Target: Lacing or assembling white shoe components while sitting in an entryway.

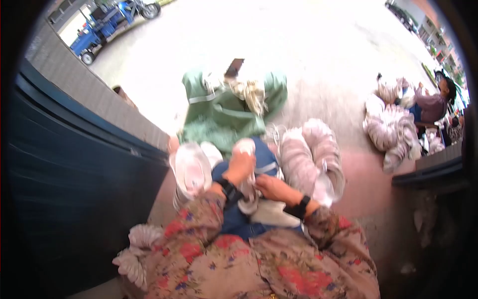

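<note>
My left hand [241, 167] is closed around a pale pinkish-white soft piece [245, 145] that pokes out above the fist. Just right and slightly lower, my right hand [274, 189] pinches the lower part of that piece; its exact kind is blurred. Both hands are over my lap, which dark blue cloth [236, 219] covers. A cream-white flat piece [274, 214] lies on the lap below my right hand. Left of my hands stands a stack of pale shoe-shaped pieces [191, 167]. To the right lie long curved rolls of nested pale pink pieces [303, 154].
Ahead sits a green sack [224, 114] with cream scraps [251, 94] on it. A dark blue door panel [74, 189] closes off the left. Farther right, another person [435, 104] sits by more pink bundles [391, 127]. A blue three-wheeled vehicle [107, 27] is parked far left.
</note>
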A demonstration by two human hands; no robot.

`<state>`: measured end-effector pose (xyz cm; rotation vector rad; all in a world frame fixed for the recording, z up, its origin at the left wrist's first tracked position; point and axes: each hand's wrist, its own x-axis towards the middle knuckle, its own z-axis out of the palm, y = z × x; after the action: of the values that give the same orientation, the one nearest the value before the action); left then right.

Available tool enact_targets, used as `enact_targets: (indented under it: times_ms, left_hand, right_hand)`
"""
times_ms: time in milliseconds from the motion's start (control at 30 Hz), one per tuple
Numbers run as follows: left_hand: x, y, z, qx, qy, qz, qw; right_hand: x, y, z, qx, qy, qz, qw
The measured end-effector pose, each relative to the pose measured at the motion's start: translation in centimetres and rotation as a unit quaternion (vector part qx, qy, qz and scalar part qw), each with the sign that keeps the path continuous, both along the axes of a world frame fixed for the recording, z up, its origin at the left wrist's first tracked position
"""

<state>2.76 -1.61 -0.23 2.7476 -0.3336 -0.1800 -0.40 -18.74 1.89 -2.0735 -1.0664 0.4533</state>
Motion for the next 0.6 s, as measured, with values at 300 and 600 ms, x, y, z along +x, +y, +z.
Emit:
enact_targets:
  times_ms: [300,600]
  left_hand:
    - [-1.9,-2.1,2.2,0.073,-0.018,0.002,0.997]
    - [0.5,-0.3,-2.0,0.054,-0.010,-0.050,0.997]
  right_hand:
    - [3.5,-0.4,-4.6,0.033,0.079,-0.116,0.990]
    - [2.3,0.3,-1.7,0.042,0.123,-0.117,0.985]
